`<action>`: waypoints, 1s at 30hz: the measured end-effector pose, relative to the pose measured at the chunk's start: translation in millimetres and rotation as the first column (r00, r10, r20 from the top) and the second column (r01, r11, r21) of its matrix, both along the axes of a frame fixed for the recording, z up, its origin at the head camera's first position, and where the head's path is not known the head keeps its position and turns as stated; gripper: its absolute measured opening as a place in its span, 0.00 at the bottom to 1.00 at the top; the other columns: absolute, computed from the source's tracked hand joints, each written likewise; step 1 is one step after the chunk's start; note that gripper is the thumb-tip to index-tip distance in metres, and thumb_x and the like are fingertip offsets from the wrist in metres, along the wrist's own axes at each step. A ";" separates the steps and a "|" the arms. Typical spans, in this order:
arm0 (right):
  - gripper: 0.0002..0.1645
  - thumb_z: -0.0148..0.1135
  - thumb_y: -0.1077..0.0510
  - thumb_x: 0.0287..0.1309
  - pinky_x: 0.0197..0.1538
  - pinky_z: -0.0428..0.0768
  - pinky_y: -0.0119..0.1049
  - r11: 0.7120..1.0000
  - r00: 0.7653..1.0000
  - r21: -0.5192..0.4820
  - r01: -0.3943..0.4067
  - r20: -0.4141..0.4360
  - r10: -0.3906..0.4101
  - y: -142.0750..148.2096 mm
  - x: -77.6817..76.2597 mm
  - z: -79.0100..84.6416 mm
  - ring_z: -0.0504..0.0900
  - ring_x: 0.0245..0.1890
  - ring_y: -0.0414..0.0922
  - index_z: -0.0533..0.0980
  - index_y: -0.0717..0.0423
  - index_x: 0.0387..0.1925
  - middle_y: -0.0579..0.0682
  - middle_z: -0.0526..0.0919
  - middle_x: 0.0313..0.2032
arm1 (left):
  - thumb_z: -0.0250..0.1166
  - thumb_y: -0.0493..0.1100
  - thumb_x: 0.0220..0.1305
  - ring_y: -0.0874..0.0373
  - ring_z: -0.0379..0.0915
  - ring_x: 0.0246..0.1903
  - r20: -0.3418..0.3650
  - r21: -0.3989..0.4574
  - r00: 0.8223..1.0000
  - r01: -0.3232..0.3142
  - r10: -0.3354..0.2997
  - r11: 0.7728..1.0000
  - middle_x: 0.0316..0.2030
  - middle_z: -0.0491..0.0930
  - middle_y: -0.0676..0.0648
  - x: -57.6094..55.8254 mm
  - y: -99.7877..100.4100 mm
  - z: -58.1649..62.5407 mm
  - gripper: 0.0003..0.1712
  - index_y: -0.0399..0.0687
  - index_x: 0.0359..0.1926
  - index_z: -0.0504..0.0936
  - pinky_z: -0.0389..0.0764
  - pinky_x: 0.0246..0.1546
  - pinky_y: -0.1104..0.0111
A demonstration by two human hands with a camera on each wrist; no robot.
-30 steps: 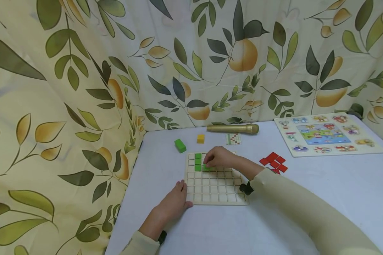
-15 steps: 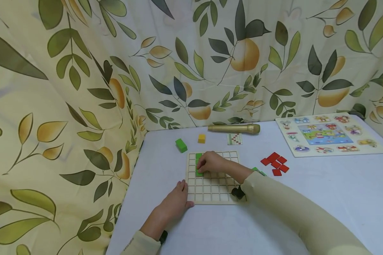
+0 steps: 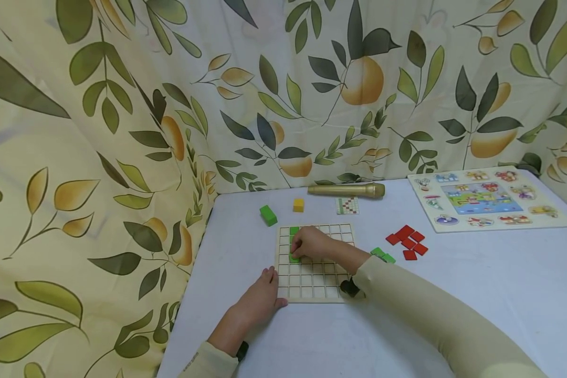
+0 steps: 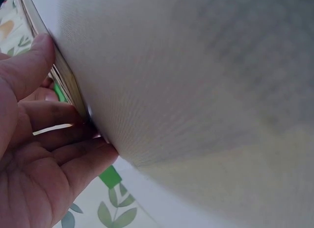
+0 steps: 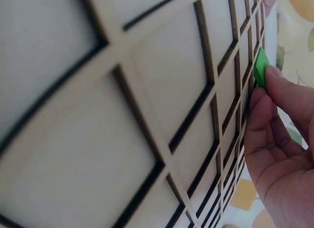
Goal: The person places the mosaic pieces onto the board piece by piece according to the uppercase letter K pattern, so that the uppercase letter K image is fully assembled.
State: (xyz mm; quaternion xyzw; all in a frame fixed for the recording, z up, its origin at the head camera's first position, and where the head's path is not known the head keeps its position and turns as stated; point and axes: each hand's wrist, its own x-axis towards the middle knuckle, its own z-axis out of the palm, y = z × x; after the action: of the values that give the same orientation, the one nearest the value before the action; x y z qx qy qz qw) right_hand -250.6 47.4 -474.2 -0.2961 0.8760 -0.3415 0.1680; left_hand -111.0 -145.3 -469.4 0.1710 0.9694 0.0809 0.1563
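A wooden grid board (image 3: 328,292) lies flat on the white table. My right hand (image 3: 315,243) is over its left part, pinching a small green square tile (image 5: 260,68) between thumb and fingertips. The tile stands tilted at the grid in the right wrist view. Farther up the same column, another green tile (image 3: 294,230) shows in a cell, and the cells below it are partly hidden by the hand. My left hand (image 3: 259,298) rests against the board's left edge with extended fingers, its thumb at the near left corner.
Right of the board lie a few green tiles (image 3: 382,255) and several red tiles (image 3: 408,244). Behind it are a green block (image 3: 268,216), a yellow block (image 3: 298,205), a patterned card (image 3: 347,206) and a gold microphone (image 3: 345,191). A picture puzzle board (image 3: 541,223) lies at the back right.
My right hand has moved left and slightly nearer with the green tile, to the column of green tiles. Its forearm now uncovers green tiles on the table. The left hand stays at the edge.
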 end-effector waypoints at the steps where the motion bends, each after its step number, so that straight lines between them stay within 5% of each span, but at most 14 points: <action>1: 0.05 0.75 0.61 0.55 0.41 0.78 0.34 1.000 1.000 0.004 0.003 -0.003 -0.003 0.0 0.2 0.1 0.77 0.31 0.36 0.85 0.52 0.27 0.39 0.83 0.25 | 0.64 0.56 0.68 0.41 0.54 0.73 -0.001 0.001 1.000 0.000 0.000 1.000 0.73 0.58 0.32 0.0 0.1 0.6 0.46 0.25 0.72 0.60 0.68 0.67 0.56; 19: 0.06 0.75 0.61 0.56 0.41 0.79 0.35 0.999 0.998 0.041 0.024 -0.057 -0.021 -3.2 6.2 -0.9 0.77 0.29 0.36 0.86 0.52 0.25 0.39 0.83 0.23 | 0.64 0.56 0.69 0.42 0.53 0.74 0.023 -0.005 1.000 -0.013 0.013 1.000 0.74 0.58 0.33 -4.1 1.5 0.1 0.46 0.27 0.73 0.60 0.66 0.68 0.56; 23: 0.02 0.74 0.60 0.57 0.43 0.80 0.36 0.999 0.997 0.021 0.030 -0.072 -0.029 -0.7 8.9 0.6 0.80 0.32 0.36 0.88 0.55 0.31 0.41 0.86 0.28 | 0.63 0.56 0.69 0.42 0.52 0.74 0.030 0.003 0.999 -0.020 0.020 1.000 0.74 0.57 0.33 -4.5 1.8 1.7 0.46 0.27 0.73 0.59 0.66 0.68 0.56; 30: 0.10 0.72 0.58 0.60 0.46 0.81 0.39 0.998 0.998 -0.035 0.045 -0.039 -0.046 17.6 10.3 9.3 0.82 0.40 0.40 0.87 0.57 0.43 0.44 0.87 0.37 | 0.63 0.57 0.69 0.43 0.51 0.75 0.048 0.007 0.998 -0.039 0.038 0.999 0.75 0.55 0.34 -2.6 1.7 0.0 0.47 0.29 0.74 0.59 0.65 0.69 0.55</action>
State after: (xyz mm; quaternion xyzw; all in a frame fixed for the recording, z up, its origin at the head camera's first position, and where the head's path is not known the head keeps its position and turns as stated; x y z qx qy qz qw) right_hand -240.3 65.0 -464.9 -0.2855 0.8799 -0.3540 0.1376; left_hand -113.7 -143.6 -469.4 0.1510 0.9682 0.0917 0.1770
